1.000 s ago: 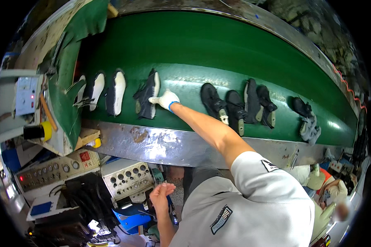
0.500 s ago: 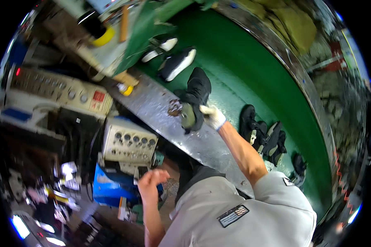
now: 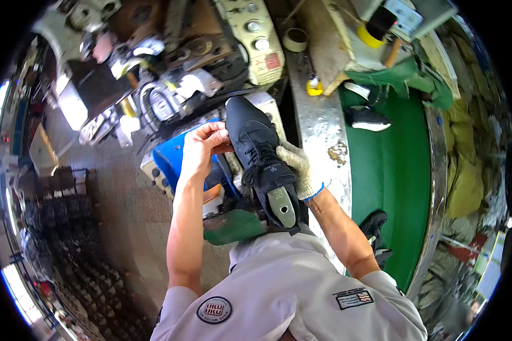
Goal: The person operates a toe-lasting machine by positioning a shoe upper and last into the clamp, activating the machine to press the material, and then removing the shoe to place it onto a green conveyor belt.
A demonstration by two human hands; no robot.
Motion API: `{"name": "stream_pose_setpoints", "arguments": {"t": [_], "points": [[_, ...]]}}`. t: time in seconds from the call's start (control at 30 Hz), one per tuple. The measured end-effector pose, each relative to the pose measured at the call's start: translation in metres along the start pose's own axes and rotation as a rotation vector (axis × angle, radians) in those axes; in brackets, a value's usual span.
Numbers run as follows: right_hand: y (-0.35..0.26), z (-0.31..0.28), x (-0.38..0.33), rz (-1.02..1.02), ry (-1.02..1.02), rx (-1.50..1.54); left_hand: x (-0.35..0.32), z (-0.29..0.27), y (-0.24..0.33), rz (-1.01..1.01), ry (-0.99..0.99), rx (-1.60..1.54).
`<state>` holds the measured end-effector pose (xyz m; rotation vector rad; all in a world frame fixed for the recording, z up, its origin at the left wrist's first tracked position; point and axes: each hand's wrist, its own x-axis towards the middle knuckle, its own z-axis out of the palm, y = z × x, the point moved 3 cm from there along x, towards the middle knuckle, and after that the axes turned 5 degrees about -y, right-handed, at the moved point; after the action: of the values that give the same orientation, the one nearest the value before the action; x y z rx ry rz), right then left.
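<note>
A black lace-up shoe [image 3: 255, 139] is held up in front of me, toe pointing away, over the machine's near side. A grey-green last [image 3: 283, 206] with a round hole shows in its heel opening. My right hand [image 3: 301, 169], in a white knit glove, is closed around the shoe's right side near the laces. My bare left hand [image 3: 203, 145] is at the shoe's left side near the toe. Its thumb and fingers are drawn together at the edge; what lies between them is hidden.
A metal ledge [image 3: 326, 133] runs along the right, with a small yellow-capped item [image 3: 314, 86] on it. Beyond lies a green trough [image 3: 389, 182] with several black shoes. A machine with a knobbed control panel [image 3: 250, 35] stands ahead. Racks of dark items [image 3: 68, 227] are at left.
My view has swung to the left, toward the machine. The shoe has come off the ledge side to in front of my body, still in my right hand. My left hand has come up to it.
</note>
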<state>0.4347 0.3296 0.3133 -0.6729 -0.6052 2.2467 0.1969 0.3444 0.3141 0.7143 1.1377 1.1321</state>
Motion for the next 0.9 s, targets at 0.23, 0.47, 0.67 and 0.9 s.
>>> {"name": "stream_pose_setpoints", "arguments": {"t": [0.23, 0.47, 0.67, 0.9], "points": [[0.027, 0.066, 0.06, 0.045, -0.037, -0.155, -0.016, -0.098, 0.016, 0.074, 0.044, -0.129], [0.046, 0.11, 0.1, -0.025, -0.043, -0.192, -0.024, -0.133, 0.042, 0.213, 0.507, 0.181], [0.077, 0.127, 0.141, -0.175, 0.01, -0.073, -0.012, -0.157, 0.057, 0.358, 0.608, 0.148], [0.103, 0.128, 0.18, -0.277, 0.089, -0.147, -0.018, -0.161, 0.05, 0.563, 0.531, -0.211]]}}
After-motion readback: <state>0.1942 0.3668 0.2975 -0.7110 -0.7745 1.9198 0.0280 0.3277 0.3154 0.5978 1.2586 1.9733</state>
